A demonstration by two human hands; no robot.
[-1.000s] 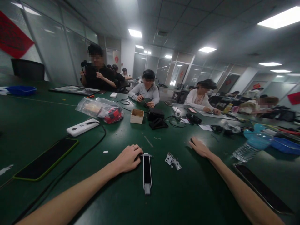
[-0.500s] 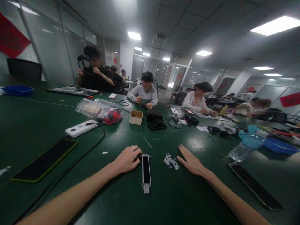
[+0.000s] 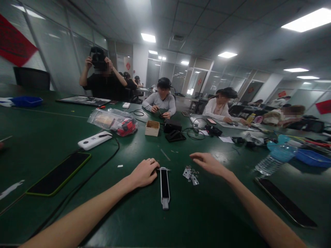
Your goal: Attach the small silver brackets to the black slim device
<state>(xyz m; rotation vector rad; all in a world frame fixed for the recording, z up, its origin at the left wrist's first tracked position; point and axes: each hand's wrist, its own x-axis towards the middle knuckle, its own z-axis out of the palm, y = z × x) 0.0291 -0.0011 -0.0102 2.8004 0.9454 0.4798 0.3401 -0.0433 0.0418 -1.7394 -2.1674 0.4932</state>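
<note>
My left hand (image 3: 146, 173) lies on the green table with the fingers slightly bent and the thumb apart. Its fingertips are at the end of a thin crossbar on a narrow, white-framed device with a dark face (image 3: 164, 184), which has a grey block at its near end. Right of that device lie small metal plates with holes (image 3: 187, 173), with several small rings or nuts (image 3: 193, 169) scattered around them. My right hand (image 3: 209, 163) hovers just beyond these parts, fingers stretched out and holding nothing visible.
A green-edged phone (image 3: 59, 174) and a white power bank (image 3: 94, 140) with a cable lie left. Farther back are a bagged red item (image 3: 126, 126) and a small box (image 3: 152, 128). At right are a water bottle (image 3: 269, 162) and another phone (image 3: 284, 201). Co-workers sit opposite.
My right hand has come in from the right to the metal parts and lifted slightly. More small rings now show beside the plates. My left hand stays put. The person at far left has raised a headset.
</note>
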